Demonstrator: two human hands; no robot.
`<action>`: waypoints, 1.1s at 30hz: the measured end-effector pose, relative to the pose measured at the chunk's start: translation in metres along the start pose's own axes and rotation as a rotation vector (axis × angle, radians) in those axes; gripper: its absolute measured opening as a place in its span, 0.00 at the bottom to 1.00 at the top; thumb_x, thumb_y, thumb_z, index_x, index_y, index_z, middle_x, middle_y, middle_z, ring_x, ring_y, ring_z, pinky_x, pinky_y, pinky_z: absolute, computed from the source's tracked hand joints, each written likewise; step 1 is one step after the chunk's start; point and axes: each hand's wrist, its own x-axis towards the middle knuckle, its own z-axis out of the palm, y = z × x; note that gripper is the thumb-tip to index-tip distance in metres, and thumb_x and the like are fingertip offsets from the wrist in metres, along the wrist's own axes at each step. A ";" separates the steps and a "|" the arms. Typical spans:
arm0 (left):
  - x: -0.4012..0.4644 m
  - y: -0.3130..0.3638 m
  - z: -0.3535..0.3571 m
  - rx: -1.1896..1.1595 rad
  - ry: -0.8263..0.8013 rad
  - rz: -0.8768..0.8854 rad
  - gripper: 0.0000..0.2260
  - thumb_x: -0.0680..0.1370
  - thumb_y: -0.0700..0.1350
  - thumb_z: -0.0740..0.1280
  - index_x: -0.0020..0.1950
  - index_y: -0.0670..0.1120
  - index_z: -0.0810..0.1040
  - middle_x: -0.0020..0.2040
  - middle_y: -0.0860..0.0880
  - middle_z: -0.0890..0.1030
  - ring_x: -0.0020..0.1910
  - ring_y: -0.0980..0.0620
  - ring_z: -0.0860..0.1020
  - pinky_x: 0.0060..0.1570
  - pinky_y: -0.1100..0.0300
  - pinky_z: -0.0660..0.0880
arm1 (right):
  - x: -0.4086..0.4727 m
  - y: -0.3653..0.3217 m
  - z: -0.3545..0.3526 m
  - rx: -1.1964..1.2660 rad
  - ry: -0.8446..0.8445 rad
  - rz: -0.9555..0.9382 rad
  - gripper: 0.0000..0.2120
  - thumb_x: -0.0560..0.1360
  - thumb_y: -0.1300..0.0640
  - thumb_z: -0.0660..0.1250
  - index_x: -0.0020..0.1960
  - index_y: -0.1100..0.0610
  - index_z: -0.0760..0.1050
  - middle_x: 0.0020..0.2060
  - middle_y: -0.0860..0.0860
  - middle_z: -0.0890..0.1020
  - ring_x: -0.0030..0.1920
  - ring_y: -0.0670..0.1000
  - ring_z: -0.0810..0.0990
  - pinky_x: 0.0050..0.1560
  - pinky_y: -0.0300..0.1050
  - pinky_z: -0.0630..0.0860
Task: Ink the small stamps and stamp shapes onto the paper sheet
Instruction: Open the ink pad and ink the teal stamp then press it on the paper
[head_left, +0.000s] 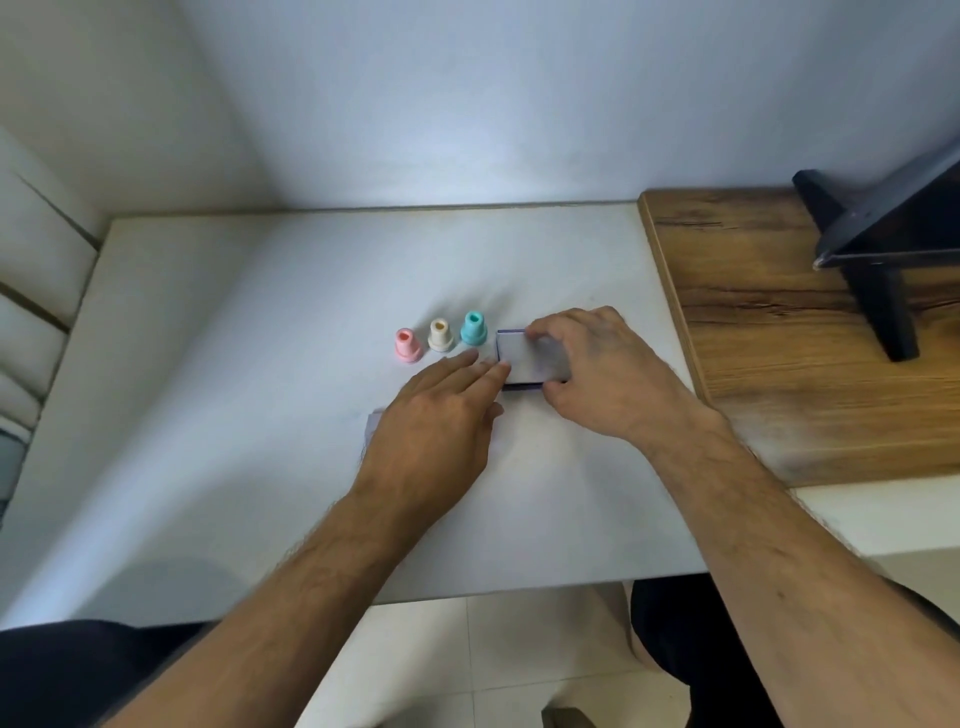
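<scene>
Three small stamps stand in a row on the white table (260, 364): a pink stamp (407, 345), a cream stamp (440, 335) and a teal stamp (474, 328). Right of them lies a dark-rimmed ink pad case (519, 358) with a pale lid. My right hand (597, 374) grips the case from the right, thumb at its near edge and fingers over the far edge. My left hand (441, 415) rests flat, its fingertips touching the case's left side. The hand covers most of a pale paper sheet (374, 423), of which only a corner shows.
A wooden board (779, 338) lies on the right side of the table, carrying a black stand (878, 249) with a tilted dark panel. A white wall rises behind the table. My dark-clothed legs show below the table's near edge.
</scene>
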 end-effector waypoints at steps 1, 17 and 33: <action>0.000 0.000 0.000 0.006 -0.003 0.005 0.20 0.82 0.47 0.62 0.74 0.50 0.69 0.72 0.51 0.71 0.73 0.51 0.67 0.67 0.62 0.54 | -0.001 0.000 -0.001 0.010 -0.001 0.001 0.27 0.71 0.56 0.69 0.68 0.48 0.68 0.65 0.46 0.75 0.65 0.51 0.67 0.61 0.47 0.73; 0.001 -0.005 0.001 -0.058 -0.068 -0.035 0.24 0.84 0.47 0.56 0.79 0.53 0.52 0.79 0.54 0.54 0.78 0.55 0.53 0.70 0.63 0.50 | 0.018 0.018 -0.009 0.253 0.325 0.100 0.16 0.77 0.67 0.62 0.59 0.51 0.76 0.55 0.52 0.79 0.53 0.50 0.78 0.53 0.41 0.76; 0.000 -0.007 -0.008 -0.072 0.010 -0.041 0.23 0.83 0.43 0.60 0.78 0.49 0.61 0.76 0.49 0.64 0.76 0.50 0.62 0.69 0.62 0.50 | 0.035 0.022 0.011 0.405 0.524 0.346 0.16 0.76 0.67 0.64 0.61 0.54 0.77 0.54 0.50 0.83 0.51 0.46 0.80 0.44 0.29 0.73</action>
